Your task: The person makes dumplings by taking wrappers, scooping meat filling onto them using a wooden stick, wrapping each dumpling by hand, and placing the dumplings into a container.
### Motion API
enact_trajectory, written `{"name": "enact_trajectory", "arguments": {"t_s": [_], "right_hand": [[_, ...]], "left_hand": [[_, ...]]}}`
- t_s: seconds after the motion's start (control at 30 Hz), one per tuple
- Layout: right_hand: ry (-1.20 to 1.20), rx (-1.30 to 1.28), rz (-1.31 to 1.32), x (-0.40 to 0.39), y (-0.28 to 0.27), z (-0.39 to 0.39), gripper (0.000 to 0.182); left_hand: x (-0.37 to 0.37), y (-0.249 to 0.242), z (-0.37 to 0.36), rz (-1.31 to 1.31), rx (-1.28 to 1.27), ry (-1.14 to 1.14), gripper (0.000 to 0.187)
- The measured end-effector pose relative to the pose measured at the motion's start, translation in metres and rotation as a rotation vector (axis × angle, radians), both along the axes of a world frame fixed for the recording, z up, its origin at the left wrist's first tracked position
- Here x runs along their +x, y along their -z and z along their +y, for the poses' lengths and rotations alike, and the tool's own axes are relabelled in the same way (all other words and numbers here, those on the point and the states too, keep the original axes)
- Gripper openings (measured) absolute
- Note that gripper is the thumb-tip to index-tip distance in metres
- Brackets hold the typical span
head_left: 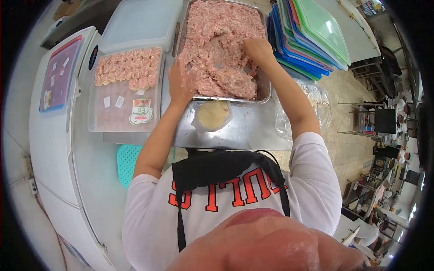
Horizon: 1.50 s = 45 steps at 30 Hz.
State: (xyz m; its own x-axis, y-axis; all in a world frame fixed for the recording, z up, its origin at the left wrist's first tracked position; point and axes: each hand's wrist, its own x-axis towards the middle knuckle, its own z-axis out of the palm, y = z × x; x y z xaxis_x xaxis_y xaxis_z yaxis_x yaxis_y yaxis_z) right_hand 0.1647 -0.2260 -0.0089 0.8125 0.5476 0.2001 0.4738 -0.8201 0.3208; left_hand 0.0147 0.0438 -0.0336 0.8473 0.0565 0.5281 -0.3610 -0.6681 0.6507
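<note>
A large metal tray (266, 92) holds a mass of pink ground meat (226, 22), hollowed out in the middle. My right hand (258, 50) is in the meat at the tray's right side, its fingers curled into it and their tips hidden. At the tray's left edge is my left hand (181, 83), bits of meat on its skin. Its fingers look partly curled; whatever they hold is hidden. Just below the tray, a stack of round pale dough wrappers (212, 115) lies on clear plastic.
To the left, a plastic container (124, 101) carries rows of meat dumplings (129, 65) near a translucent lid (140, 25). Stacked coloured lids (312, 36) rise at the right, above clear plastic packaging (307, 106). A white freezer (54, 131) borders the left; several people are in the background.
</note>
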Motion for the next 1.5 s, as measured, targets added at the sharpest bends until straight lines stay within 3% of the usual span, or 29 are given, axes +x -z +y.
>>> {"name": "enact_trajectory", "arguments": {"t_s": [0.07,0.17,0.33,0.43,0.57,0.7,0.8,0.9,1.17,1.23,1.4,1.5], "right_hand": [[-0.016,0.002,0.039,-0.01,-0.015,0.017,0.016],[-0.077,0.008,0.099,-0.022,-0.018,0.04,0.016],[-0.224,-0.093,0.346,-0.065,-0.012,0.092,0.015],[-0.389,-0.055,0.275,-0.115,-0.036,0.107,0.016],[-0.238,-0.265,0.362,-0.097,-0.067,0.091,0.027],[-0.232,-0.109,0.062,-0.054,-0.112,0.077,0.014],[-0.158,-0.155,-0.074,0.004,-0.097,0.073,0.015],[-0.122,-0.085,0.034,0.035,-0.045,0.092,0.014],[-0.056,-0.025,0.259,0.01,-0.028,0.115,0.015],[-0.261,-0.059,0.151,-0.007,-0.024,0.119,0.014],[-0.415,-0.118,0.21,-0.089,-0.036,0.107,0.015],[-0.432,-0.106,0.237,-0.088,-0.051,0.091,0.018]], "left_hand": [[0.0,-0.002,0.001,-0.092,0.089,-0.024,0.05],[0.009,0.028,0.005,-0.137,0.036,-0.033,0.057],[0.001,0.0,0.005,-0.07,-0.035,0.029,0.058],[0.004,0.015,0.006,-0.065,-0.063,-0.002,0.06],[0.007,0.029,0.01,-0.022,0.018,-0.064,0.061],[0.003,0.024,0.01,-0.028,-0.006,-0.046,0.06],[0.001,0.006,0.012,-0.067,-0.046,0.014,0.06],[0.003,0.004,0.011,-0.083,-0.07,0.055,0.062],[0.002,0.003,0.01,-0.093,-0.109,0.072,0.066],[0.001,-0.003,0.01,-0.086,-0.135,0.082,0.066],[0.0,-0.002,0.006,-0.076,-0.151,0.068,0.068],[0.0,0.003,0.009,-0.027,-0.171,0.065,0.068]]}}
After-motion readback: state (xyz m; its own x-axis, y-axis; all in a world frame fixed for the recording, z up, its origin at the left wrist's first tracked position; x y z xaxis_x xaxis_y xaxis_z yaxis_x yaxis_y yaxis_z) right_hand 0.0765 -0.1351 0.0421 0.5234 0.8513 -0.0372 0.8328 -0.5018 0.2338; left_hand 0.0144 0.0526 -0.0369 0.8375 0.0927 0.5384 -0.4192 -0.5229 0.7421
